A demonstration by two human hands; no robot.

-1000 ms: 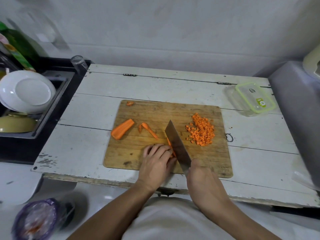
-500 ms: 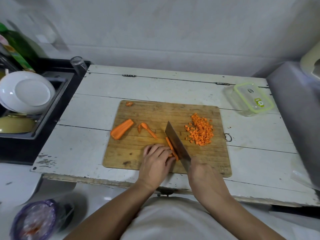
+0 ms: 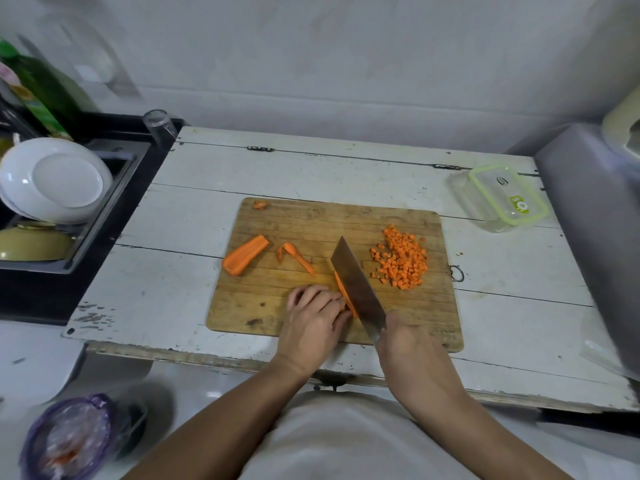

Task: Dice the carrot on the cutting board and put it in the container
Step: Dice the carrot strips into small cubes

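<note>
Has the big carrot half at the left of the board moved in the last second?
No. The carrot half lies at the same spot near the cutting board's left edge.

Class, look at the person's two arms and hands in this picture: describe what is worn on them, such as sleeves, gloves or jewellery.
Both forearms are bare from the lower edge of the picture to the wrist; no sleeve shows. The left hand and the right hand wear no gloves, and no watch, bracelet or ring can be seen. The only clothing in view is a pale garment over the body between the arms.
</note>
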